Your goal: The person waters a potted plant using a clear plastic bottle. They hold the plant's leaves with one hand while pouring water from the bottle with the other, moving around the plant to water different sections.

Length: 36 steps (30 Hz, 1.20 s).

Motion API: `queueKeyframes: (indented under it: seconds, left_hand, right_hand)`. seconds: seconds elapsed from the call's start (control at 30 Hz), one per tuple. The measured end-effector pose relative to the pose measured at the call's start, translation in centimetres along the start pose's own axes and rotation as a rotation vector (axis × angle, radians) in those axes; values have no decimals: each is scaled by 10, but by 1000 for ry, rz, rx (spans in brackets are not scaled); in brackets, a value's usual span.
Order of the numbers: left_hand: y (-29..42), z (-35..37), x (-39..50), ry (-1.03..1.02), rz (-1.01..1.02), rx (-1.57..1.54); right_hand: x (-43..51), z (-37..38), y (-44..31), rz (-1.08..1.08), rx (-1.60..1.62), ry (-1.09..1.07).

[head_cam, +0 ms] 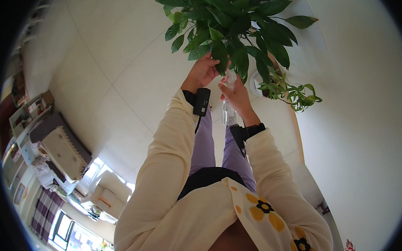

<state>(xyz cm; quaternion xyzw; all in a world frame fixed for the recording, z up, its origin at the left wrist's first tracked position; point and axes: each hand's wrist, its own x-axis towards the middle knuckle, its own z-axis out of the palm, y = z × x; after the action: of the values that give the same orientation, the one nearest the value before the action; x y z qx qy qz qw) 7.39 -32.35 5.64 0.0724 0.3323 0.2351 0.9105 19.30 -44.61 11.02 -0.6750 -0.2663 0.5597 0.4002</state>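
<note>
A large leafy houseplant (230, 26) with glossy dark green leaves fills the top of the view. My left hand (203, 71) is at its lower edge, thumb and fingers closed on a hanging leaf (220, 57). Some of those fingertips are hidden behind the leaf. In my right hand (236, 96) is a clear plastic spray bottle (229, 114), held upright just below the leaves. Its translucent spray head (230, 76) is close to the held leaf. Whether any spray is coming out cannot be seen.
A smaller potted plant (300, 96) in a white pot (255, 84) stands on the right by the white wall (355, 118). Pale floor tiles (117, 62) spread to the left. Farther off are a cloth-covered table (63, 153), a beige armchair (109, 193) and a window (74, 238).
</note>
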Motion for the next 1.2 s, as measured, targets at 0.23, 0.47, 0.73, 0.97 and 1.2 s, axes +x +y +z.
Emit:
queueKeyframes:
  seconds: [0.23,0.47,0.73,0.97,1.2]
  left_hand:
    - [-19,-7,-15,144,195,-279]
    - [-60,-31,-15,340,195,-288]
    - [-152,-128,17,213,405,701]
    - [-160,-82,40,395,130,684]
    - [-153,-36,15,333,-94,370]
  right_hand:
    - [-5,-20,22,31,5,62]
    - [-16,-33,30,-12,43,65]
    - [-36,-54,49,98,70,48]
    - [-47,-73,63,51,84,76]
    - [-51,-84,75,79,44,-16]
